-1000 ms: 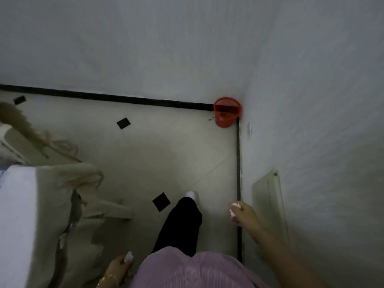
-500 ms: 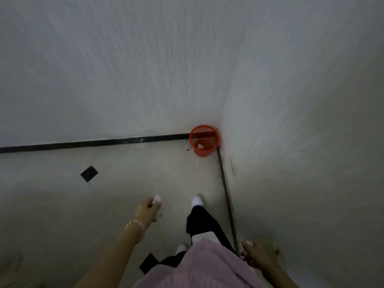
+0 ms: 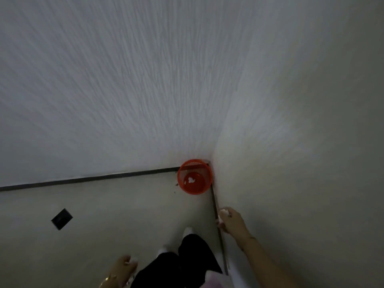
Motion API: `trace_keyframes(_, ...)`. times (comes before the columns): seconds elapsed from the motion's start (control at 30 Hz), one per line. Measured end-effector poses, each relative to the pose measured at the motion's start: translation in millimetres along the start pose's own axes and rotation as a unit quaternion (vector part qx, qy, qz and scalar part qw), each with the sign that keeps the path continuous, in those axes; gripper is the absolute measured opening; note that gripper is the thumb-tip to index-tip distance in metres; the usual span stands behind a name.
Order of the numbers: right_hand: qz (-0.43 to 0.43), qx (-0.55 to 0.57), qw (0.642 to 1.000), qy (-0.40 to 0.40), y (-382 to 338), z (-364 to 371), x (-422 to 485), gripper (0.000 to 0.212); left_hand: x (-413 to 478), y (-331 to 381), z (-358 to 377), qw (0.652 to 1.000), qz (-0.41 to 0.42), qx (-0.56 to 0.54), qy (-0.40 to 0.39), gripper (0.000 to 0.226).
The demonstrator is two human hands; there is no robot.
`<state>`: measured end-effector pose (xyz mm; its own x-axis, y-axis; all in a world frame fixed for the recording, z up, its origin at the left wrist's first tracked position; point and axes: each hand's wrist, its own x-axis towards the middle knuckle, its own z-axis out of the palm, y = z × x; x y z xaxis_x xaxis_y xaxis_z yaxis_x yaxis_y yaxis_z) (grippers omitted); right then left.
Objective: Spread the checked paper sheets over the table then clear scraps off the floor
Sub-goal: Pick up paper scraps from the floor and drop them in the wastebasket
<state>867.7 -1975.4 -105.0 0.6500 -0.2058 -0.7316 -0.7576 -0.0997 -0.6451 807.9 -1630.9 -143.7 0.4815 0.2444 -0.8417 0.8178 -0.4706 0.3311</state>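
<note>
A red mesh wastebasket (image 3: 195,176) stands in the corner where two white walls meet, with a pale scrap lying on its bottom. My right hand (image 3: 230,222) is closed around white paper scraps, held forward near the right wall, short of the basket. My left hand (image 3: 124,267) is low at the bottom edge beside my leg, fingers curled on a small white scrap. The table and the checked sheets are out of view.
The beige floor has a dark baseboard strip (image 3: 89,179) along both walls and a black diamond tile inset (image 3: 62,218) at the left. My dark trouser legs and white shoes (image 3: 188,231) point toward the corner. A few dark specks lie left of the basket.
I have stepped closer to the corner, so the basket looks larger. My right hand swung forward and up along the right wall. My left hand dropped back to the bottom edge.
</note>
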Motion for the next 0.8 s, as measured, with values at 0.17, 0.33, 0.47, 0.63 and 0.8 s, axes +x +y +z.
trace_keyframes(0.17,0.035,0.080,0.996,0.002,-35,18,81,0.016,76,127,26,0.998,0.031,-0.053,-0.019,0.022)
trace_keyframes(0.33,0.116,0.166,0.979,0.001,-37,49,168,0.008,171,235,79,0.988,0.069,-0.107,-0.086,0.007)
trace_keyframes(0.47,0.151,0.259,0.954,-0.017,-33,64,222,0.024,228,269,110,0.978,0.030,-0.161,-0.127,0.012)
trace_keyframes(0.63,0.162,0.255,0.952,-0.051,-23,68,250,0.042,254,279,110,0.973,0.005,-0.166,-0.160,0.015)
trace_keyframes(0.8,0.172,0.153,0.973,0.027,-6,58,217,0.012,244,256,87,0.990,0.044,-0.056,-0.124,0.016)
